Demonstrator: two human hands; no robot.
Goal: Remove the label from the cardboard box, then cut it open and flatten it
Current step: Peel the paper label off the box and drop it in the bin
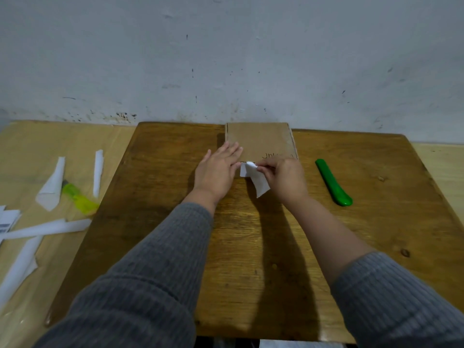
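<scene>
A small brown cardboard box [261,139] stands at the far middle of the dark wooden board [251,247], close to the wall, with black writing on its near right part. My left hand [217,172] lies flat, fingers straight, pressing on the box's near left corner. A white paper label [256,178] curls off the box's near edge; my right hand [282,179] pinches it between thumb and fingers. A green utility knife [332,183] lies on the board to the right of my right hand.
On the lighter table [30,146] to the left lie several peeled white label strips [51,187], a yellow-green knife [80,199] and a barcode scrap [6,219]. A grey wall stands directly behind the box.
</scene>
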